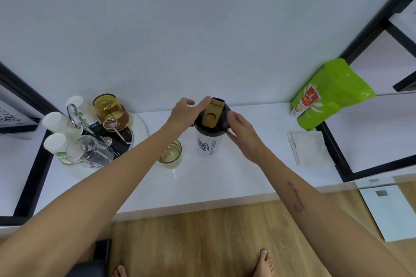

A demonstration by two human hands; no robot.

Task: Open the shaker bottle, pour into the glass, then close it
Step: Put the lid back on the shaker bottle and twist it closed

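Observation:
A white shaker bottle with a black lid and a tan flip cap stands upright on the white counter. My left hand is at the lid's left side, fingers touching the top of the flip cap. My right hand grips the right rim of the black lid. A small amber-tinted glass stands just left of the bottle, partly behind my left forearm, with pale liquid in it.
A round tray at the left holds an upturned amber glass, white cups and a clear pitcher. A folded cloth and a green pouch sit to the right. The wall runs close behind.

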